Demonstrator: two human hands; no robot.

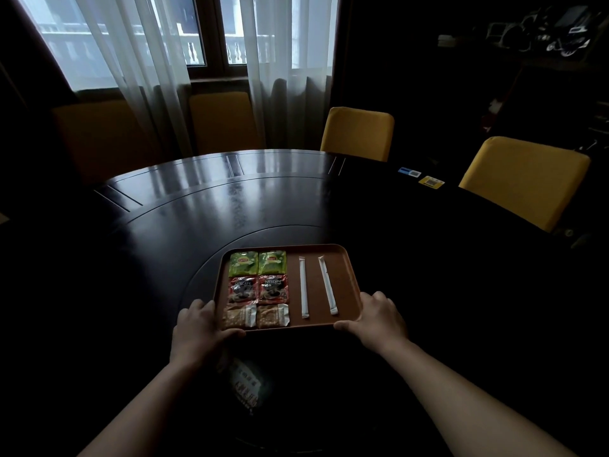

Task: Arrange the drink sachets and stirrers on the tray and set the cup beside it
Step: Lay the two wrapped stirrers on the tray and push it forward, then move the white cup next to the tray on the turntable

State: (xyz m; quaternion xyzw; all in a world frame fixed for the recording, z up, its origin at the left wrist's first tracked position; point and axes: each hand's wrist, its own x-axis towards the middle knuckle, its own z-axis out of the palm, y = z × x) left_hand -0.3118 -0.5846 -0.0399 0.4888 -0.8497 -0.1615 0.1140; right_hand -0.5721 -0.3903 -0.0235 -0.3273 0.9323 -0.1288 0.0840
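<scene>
A brown rectangular tray (346,268) lies on the dark round table. Its left half carries two green tea sachets (257,262), two red coffee sachets (258,289) and two tan sachets (256,315), set in pairs. Two white wrapped stirrers (304,286) lie lengthwise on the right half. My left hand (197,328) grips the tray's near left corner, thumb on the rim. My right hand (379,316) grips the near right corner. I see no cup.
The dark table (230,206) has an inner turntable ring. Yellow chairs (357,133) stand at the back and right. Two small cards (431,182) lie on the table's far right. A pale printed object (245,384) shows dimly below the tray, near me.
</scene>
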